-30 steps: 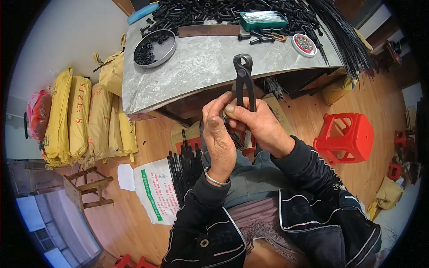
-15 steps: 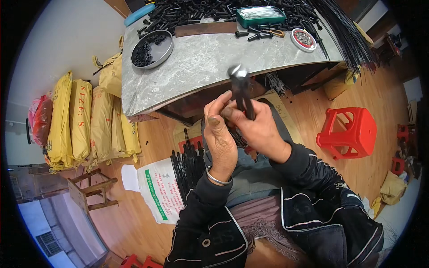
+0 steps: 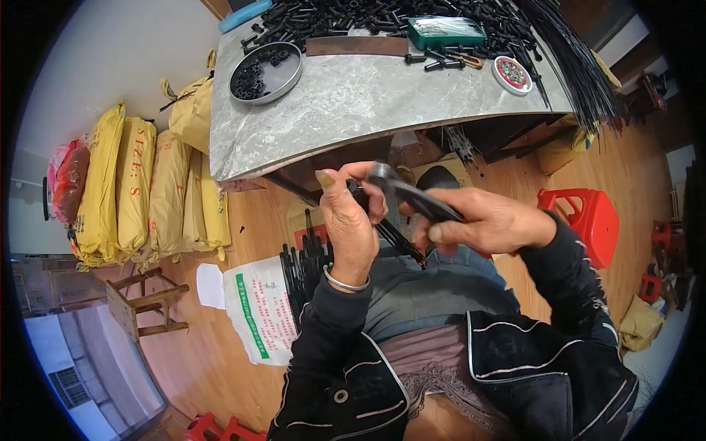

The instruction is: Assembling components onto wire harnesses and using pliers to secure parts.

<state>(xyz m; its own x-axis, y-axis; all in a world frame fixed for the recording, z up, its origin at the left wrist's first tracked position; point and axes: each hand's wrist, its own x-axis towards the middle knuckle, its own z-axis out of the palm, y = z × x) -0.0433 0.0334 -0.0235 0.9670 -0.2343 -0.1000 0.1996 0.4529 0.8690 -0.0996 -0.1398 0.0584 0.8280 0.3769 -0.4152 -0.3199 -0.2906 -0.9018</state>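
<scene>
Yellow sacks (image 3: 136, 191) stand at far left. The left hand (image 3: 351, 220), grip closed, holds thin black rods (image 3: 398, 241) that slant above the lap (image 3: 412, 290). Dark, slightly blurred pincers (image 3: 413, 197) point left toward that hand, clamped in the grip of the right hand (image 3: 491, 224). A red stool (image 3: 602, 228) is farther right.

There is one pincer tool (image 3: 425, 203), two round dishes (image 3: 281, 78), one green box (image 3: 448, 42) and one wooden stool (image 3: 123, 312).

Yellow sacks (image 3: 134, 191) along wall (image 3: 147, 59) — wooden stool (image 3: 123, 312) nearby — red plastic stool (image 3: 601, 228) at right.
</scene>
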